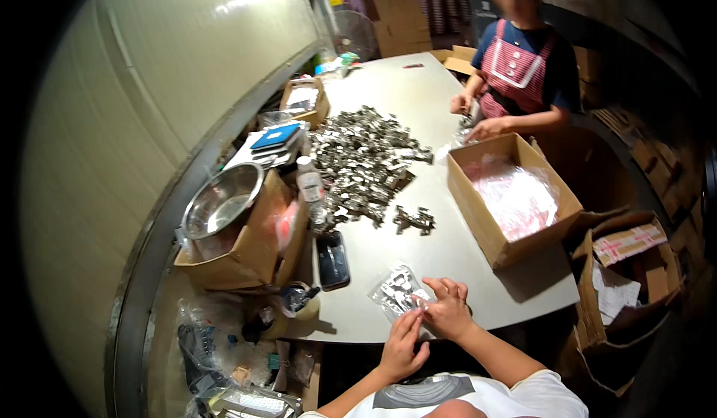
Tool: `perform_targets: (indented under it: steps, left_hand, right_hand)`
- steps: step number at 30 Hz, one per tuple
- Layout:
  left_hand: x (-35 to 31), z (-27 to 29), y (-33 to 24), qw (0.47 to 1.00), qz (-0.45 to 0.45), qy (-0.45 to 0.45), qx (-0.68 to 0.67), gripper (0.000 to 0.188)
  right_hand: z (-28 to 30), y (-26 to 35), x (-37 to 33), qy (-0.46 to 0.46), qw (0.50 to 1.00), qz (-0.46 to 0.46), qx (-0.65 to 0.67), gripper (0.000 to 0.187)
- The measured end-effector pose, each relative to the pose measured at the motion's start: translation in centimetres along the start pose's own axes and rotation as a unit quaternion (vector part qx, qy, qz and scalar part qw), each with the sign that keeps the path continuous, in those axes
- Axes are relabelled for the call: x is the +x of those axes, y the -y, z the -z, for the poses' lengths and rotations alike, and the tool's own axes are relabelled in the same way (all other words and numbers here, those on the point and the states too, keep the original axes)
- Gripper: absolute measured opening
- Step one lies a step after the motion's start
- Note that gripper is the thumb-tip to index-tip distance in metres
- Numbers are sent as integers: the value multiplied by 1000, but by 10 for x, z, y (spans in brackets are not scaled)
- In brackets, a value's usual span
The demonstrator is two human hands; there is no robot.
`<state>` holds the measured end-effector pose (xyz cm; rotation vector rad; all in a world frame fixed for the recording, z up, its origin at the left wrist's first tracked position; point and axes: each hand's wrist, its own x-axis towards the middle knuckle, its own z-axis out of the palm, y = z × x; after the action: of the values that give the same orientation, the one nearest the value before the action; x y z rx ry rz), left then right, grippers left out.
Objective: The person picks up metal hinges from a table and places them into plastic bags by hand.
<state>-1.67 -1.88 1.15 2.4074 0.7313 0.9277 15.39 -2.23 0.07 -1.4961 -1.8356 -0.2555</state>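
Note:
A small clear plastic bag (393, 287) lies at the near edge of the table, with shiny metal pieces that look like cabinet hinges inside. My right hand (448, 310) pinches the bag's near right edge between thumb and fingers. Close against it, my left hand (404, 348) has its fingertips closed on the same edge of the bag. Beyond the bag sits a small group of loose hinges (414, 220). Farther off, a large heap of the same metal hinges (362, 160) covers the middle of the table.
An open cardboard box (489, 233) of clear bags stands right. Across the table a person (523, 75) in a checked apron handles a bag. At left are a black tray (332, 260), a bottle (310, 186), and a steel bowl (222, 200) on a carton (231, 263).

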Motion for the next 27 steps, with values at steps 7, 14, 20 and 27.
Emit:
perform_targets:
  steps: [7,14,20,27]
  left_hand:
    - [11,42,28,980,-23,-24,195,14]
    - [45,88,15,976,-50,40,207,19]
    - [67,112,-7,999,-21,-45,0,18]
    - [47,74,-20,912,42,-89,-398,43]
  right_hand:
    - [17,3,13,140,986,85,-16,30]
    - [15,-1,41,74,973,217,-15,12]
    - [67,7,73,-31,979,147,139,6]
    - [113,17,64,134,953,39,270,11]
